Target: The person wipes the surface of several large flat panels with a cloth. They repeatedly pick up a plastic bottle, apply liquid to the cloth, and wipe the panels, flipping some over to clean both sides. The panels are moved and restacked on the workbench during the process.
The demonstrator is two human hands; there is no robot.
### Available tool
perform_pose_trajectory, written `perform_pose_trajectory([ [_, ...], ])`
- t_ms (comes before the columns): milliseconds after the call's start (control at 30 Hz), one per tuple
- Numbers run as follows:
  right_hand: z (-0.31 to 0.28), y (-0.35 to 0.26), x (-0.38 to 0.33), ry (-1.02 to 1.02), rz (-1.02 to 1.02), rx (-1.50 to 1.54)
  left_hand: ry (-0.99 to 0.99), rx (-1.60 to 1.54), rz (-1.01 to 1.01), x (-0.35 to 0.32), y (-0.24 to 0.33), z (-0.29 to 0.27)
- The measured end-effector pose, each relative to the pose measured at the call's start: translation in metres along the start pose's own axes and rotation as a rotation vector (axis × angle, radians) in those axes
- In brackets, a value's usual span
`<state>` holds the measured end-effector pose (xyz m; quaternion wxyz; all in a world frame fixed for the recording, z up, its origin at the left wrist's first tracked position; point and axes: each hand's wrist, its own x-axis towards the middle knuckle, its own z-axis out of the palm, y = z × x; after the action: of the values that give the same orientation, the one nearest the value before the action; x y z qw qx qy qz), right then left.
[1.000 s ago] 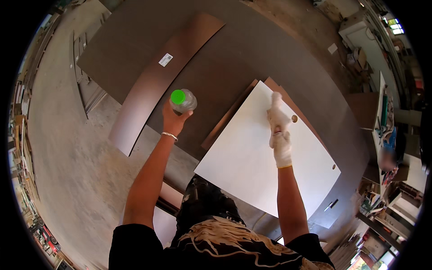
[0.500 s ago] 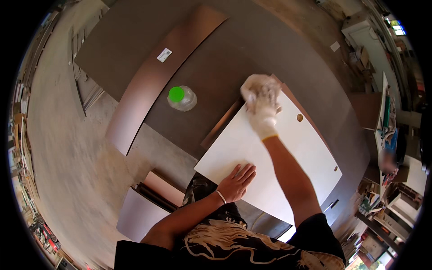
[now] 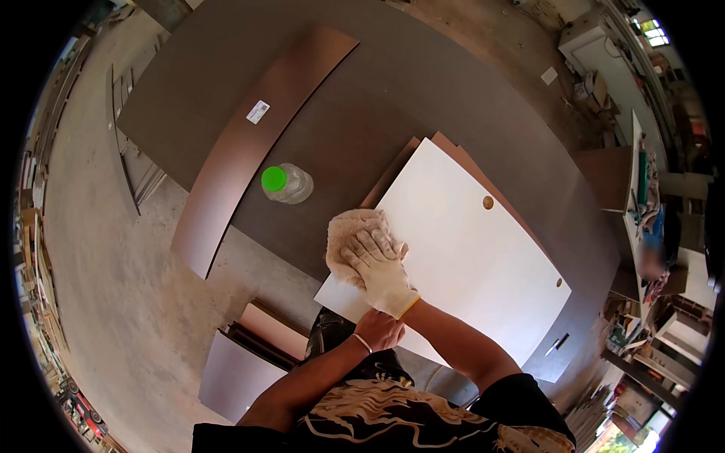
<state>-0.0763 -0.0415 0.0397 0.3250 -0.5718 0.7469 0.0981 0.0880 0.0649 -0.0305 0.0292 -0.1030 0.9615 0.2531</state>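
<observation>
A white rectangular panel (image 3: 461, 257) with two small round holes lies on a dark brown board table (image 3: 362, 128). My right hand (image 3: 377, 268), in a pale knitted glove, presses a beige cloth (image 3: 349, 232) flat on the panel's near left corner. My left hand (image 3: 380, 330), bare with a thin wristband, rests on the panel's near edge just under my right wrist, fingers curled on the edge. A clear plastic bottle with a green cap (image 3: 285, 183) stands on the table to the left of the cloth, apart from both hands.
A long brown board with a white label (image 3: 253, 143) lies on the table's left side. Brown panels (image 3: 461, 155) stick out from under the white one. More boards (image 3: 249, 355) lean near my legs on the concrete floor. Cluttered shelves and benches (image 3: 642, 189) stand at the right.
My right hand has drawn the cloth from the panel's far corner down to its near left corner. My left hand left the bottle earlier and now sits at the panel's near edge.
</observation>
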Motion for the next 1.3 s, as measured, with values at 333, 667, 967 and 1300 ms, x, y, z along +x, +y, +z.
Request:
perform_pose_trajectory([
  [333,-0.029,0.106,0.093,0.503,0.308,0.122,-0.009,0.133,0.051,0.013,0.001,-0.025],
  [667,-0.018,0.074,0.057,0.453,0.211,0.062,0.039,0.154,0.053,0.010,-0.004,-0.023],
  [967,0.036,-0.038,-0.039,-0.008,-0.514,-0.014,0.115,-0.187,0.028,-0.004,-0.009,0.045],
  [1300,0.085,-0.066,-0.057,0.068,-0.733,-0.017,0.288,-0.100,0.184,0.002,-0.010,0.031],
])
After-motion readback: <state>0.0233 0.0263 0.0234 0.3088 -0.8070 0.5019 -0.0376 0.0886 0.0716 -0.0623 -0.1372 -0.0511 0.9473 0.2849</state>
